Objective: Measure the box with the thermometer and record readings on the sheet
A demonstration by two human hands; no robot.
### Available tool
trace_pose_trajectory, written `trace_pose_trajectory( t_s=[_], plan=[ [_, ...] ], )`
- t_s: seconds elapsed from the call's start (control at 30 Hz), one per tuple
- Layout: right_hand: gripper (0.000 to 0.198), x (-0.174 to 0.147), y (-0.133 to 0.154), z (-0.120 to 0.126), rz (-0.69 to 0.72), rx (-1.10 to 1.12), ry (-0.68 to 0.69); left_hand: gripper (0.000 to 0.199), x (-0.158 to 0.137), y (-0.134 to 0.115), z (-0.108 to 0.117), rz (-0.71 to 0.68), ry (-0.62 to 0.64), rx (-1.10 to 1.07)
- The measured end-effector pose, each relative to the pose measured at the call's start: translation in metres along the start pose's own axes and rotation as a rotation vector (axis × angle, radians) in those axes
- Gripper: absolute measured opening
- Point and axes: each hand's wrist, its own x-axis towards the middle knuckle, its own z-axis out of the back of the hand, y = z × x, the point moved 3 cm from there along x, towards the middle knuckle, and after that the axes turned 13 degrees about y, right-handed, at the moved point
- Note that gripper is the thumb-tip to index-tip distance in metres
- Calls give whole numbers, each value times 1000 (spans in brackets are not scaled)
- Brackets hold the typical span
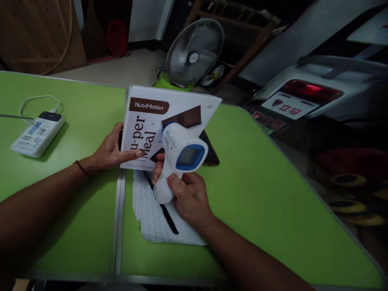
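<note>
My left hand (112, 149) grips the left edge of a white and brown NutriMotion box (142, 133), its thumb across the printed front. The box stands tilted above the table. In my right hand (190, 194) is a white and blue infrared thermometer (184, 149), held by its handle in front of the box with its screen facing me. Under my right hand lie sheets of printed paper (154, 226) with a black pen (169, 220) on them. A dark flat object (212, 151) shows partly behind the box and thermometer.
A white power bank (39, 135) with a plugged-in cable rests on the left of the green table (257, 202). A metal seam (119, 214) crosses the tabletop. Beyond the far edge stand a fan (195, 52) and, at the right, a scooter (318, 89).
</note>
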Motion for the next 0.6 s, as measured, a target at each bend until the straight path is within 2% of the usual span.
trace_pose_trajectory(
  t_s=[0.17, 0.27, 0.4, 0.5, 0.6],
  plan=[
    [37, 0, 0, 1, 41, -27, 15, 68, -1, -1, 1, -56, -54, 1],
    [38, 2, 1, 7, 78, -163, 2, 69, 0, 0, 5, -110, -99, 40],
    [44, 7, 3, 26, 66, -401, 27, 75, 1, 7, 13, -134, -170, 86],
    [54, 9, 1, 47, -29, -665, 63, 78, 3, 14, 20, -121, -214, 93],
    [54, 7, -5, 68, -117, -989, 94, 80, 6, 19, 24, -112, -186, 47]
  ],
)
